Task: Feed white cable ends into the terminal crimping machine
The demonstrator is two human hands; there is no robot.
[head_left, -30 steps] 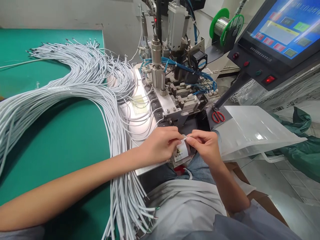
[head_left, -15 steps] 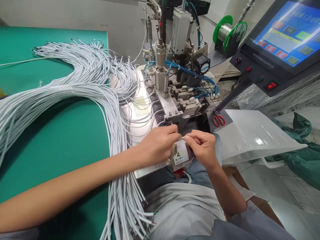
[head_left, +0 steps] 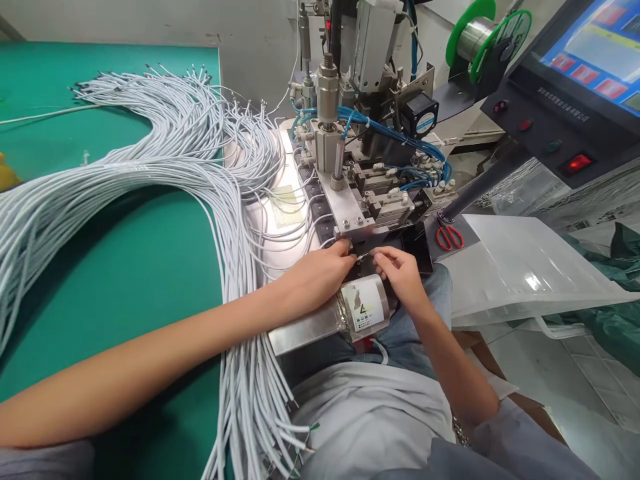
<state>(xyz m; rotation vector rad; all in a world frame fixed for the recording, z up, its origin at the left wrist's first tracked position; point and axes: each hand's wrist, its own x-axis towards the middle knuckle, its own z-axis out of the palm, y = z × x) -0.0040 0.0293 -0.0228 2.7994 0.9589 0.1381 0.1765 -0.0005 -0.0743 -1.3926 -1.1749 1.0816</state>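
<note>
My left hand (head_left: 320, 275) and my right hand (head_left: 400, 272) meet at the front of a small metal machine (head_left: 350, 187). Both pinch the tip of a thin white cable (head_left: 365, 255) right under the machine's front block. A large bundle of white cables (head_left: 165, 153) sweeps across the green mat (head_left: 125, 267) from the far left and hangs over the table's front edge beside my left forearm. A cylinder with a yellow warning label (head_left: 365, 305) sits just below my hands.
Red-handled scissors (head_left: 449, 236) lie right of the machine beside a translucent plastic tray (head_left: 520, 267). A control panel with a blue touchscreen (head_left: 595, 60) stands at the upper right. A green spool of wire (head_left: 475, 33) is mounted behind the machine.
Both hands have moved forward from above the labelled cylinder to the machine's front block, carrying the cable tip with them. The camera view has shifted slightly.
</note>
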